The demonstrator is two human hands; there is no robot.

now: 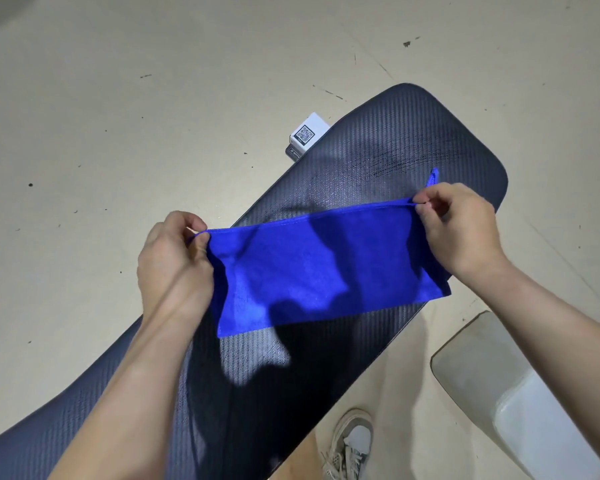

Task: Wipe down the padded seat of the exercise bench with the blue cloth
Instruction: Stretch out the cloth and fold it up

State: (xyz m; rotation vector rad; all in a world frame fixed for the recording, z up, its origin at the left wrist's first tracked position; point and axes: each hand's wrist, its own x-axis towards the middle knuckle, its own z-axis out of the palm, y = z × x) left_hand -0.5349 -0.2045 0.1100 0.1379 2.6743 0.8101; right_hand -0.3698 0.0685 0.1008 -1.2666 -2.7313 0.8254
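The blue cloth (326, 268) hangs stretched flat between my two hands, folded over along its top edge. My left hand (174, 265) pinches its left top corner and my right hand (461, 226) pinches the right top corner. Under the cloth lies the dark padded bench seat (395, 143), with a woven texture, running from the lower left to a rounded end at the upper right. The cloth is held just above the pad; its lower edge hangs close to the surface, and I cannot tell whether it touches.
A small white box with a QR code (307, 133) sits at the bench's far-left edge on the beige floor (118, 98). A grey sneaker (350, 441) stands near the bottom right. A pale grey-white object (506, 386) occupies the lower right corner.
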